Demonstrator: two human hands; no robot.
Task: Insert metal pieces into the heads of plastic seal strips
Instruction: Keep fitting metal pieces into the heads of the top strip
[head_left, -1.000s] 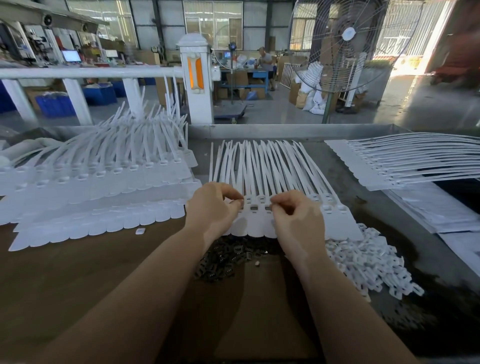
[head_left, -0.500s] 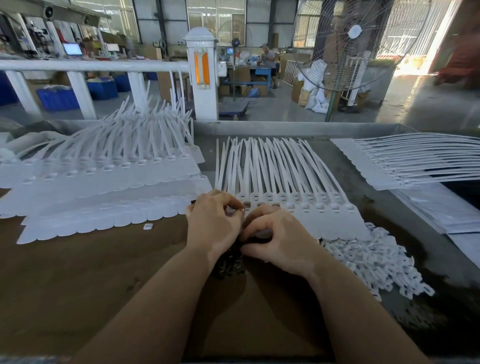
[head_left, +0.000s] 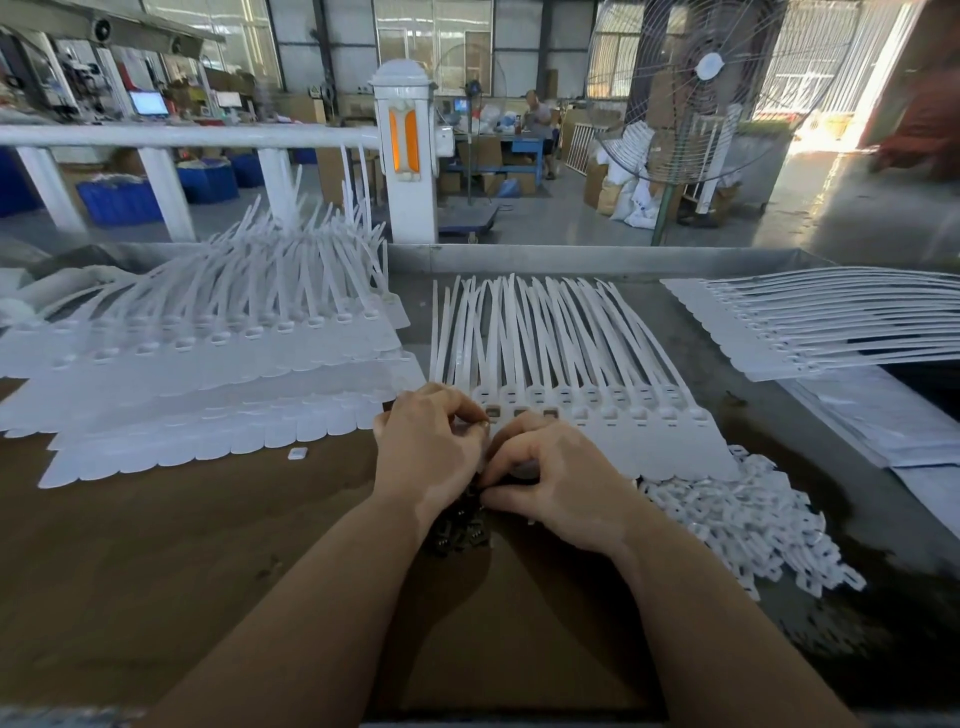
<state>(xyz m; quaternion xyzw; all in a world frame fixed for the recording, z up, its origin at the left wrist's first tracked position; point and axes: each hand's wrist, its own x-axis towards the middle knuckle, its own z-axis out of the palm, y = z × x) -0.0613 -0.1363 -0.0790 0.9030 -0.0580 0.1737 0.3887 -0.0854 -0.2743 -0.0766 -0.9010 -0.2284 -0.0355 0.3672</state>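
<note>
- Two bare hands worked close together at the near end of a joined row of white plastic seal strips (head_left: 582, 415) lying flat on the brown worktable (head_left: 156, 571), tails pointing away.
- Left hand (head_left: 431, 447) rested on the row's leftmost heads, fingers curled with the tips pinched together at a slot; whether a piece sat between them could not be told.
- Right hand (head_left: 561, 478) lay just beside it, fingers curled downward over the small heap of dark metal pieces (head_left: 460, 530), apparently picking one up; the actual hold was hidden under the palm.
- Three slots near the left end showed dark metal inserts (head_left: 521, 413); about six heads to their right looked unfilled.
- Judged step: fetching the next metal piece, early in this row.
- Next move would call for carrying a piece to the first empty slot right of the filled three, turning it to match the opening, and pressing it home while the other hand steadied the row.
- Counts: one row of roughly ten strips in hand; several stacked rows of white seal strips (head_left: 208, 353) to the left; another flat stack of white strips (head_left: 810, 322) at the far right.
- One pile of loose white plastic clips (head_left: 748, 530) lay right of the hands, too many to count.
- One stray white clip (head_left: 297, 453) lay alone on the table.
</note>
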